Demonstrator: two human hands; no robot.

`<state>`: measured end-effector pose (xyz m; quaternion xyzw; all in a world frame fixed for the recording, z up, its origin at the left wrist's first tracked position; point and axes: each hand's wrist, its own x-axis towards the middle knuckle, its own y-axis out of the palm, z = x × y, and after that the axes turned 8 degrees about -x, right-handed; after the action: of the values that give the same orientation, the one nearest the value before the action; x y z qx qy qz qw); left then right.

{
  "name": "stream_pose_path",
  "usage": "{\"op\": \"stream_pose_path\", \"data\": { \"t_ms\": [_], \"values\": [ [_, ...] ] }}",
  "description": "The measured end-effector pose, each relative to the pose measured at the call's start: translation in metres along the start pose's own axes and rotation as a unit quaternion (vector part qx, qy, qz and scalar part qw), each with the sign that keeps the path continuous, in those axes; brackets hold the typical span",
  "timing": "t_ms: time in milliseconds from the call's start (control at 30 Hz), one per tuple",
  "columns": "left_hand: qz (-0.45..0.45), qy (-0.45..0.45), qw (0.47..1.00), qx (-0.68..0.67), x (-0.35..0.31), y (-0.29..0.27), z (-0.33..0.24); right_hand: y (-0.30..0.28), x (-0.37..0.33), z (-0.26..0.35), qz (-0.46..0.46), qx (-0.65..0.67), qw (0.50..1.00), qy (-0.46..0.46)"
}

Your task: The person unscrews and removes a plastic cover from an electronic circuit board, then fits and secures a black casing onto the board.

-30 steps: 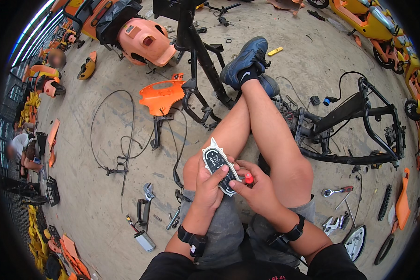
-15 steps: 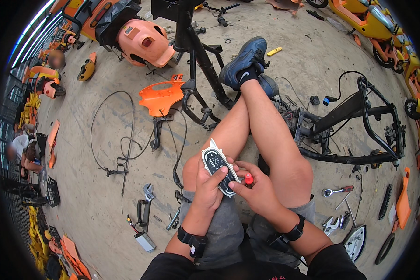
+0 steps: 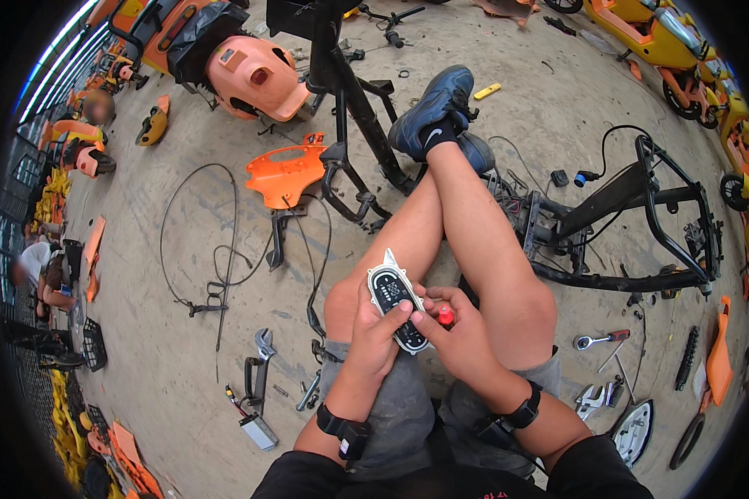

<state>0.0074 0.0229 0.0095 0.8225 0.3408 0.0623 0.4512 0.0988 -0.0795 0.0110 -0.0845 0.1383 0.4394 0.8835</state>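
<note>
An oval scooter display panel [image 3: 388, 289], with a black face and a silvery-white rim, is held over my lap, its pointed tab away from me. My left hand [image 3: 375, 334] wraps round its left side, thumb pressed on the black face. At the panel's right edge is my right hand [image 3: 458, 328], fingers curled and thumb tip against the rim. A red-handled tool [image 3: 446, 316] sticks out between those right fingers; the rest of it is hidden in the hand. The panel's underside is also out of sight.
A bare black scooter frame [image 3: 641, 200] lies right of my legs; another black frame post [image 3: 362, 108] stands ahead. An orange body panel [image 3: 287, 175], cables and an adjustable wrench [image 3: 264, 343] lie left. A ratchet [image 3: 601, 339] lies right. Another person [image 3: 46, 270] sits far left.
The display panel has shifted slightly right and turned a little more upright. My right thumb has slid from its lower face up toward its right rim. The red handle has barely moved.
</note>
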Motion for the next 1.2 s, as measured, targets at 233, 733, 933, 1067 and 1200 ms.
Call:
{"op": "stream_pose_path", "data": {
  "t_ms": [233, 733, 933, 1067, 1200],
  "values": [
    [-0.014, -0.019, 0.998, -0.060, 0.002, -0.007, -0.003, -0.005, 0.001, -0.001, 0.080, 0.136, 0.987, 0.001],
    [-0.030, -0.019, 0.996, -0.081, 0.003, -0.010, -0.001, -0.009, 0.004, -0.001, 0.120, 0.149, 0.982, 0.010],
    [-0.057, -0.048, 0.996, -0.049, 0.007, -0.018, -0.003, -0.009, 0.002, -0.003, 0.129, 0.155, 0.980, -0.003],
    [-0.064, -0.069, 0.994, -0.048, 0.008, -0.017, -0.001, -0.010, -0.002, -0.002, 0.110, 0.044, 0.993, -0.016],
    [-0.041, -0.038, 0.998, -0.041, 0.003, -0.009, -0.001, -0.009, 0.003, -0.015, 0.101, 0.035, 0.994, -0.028]
  ]
}}
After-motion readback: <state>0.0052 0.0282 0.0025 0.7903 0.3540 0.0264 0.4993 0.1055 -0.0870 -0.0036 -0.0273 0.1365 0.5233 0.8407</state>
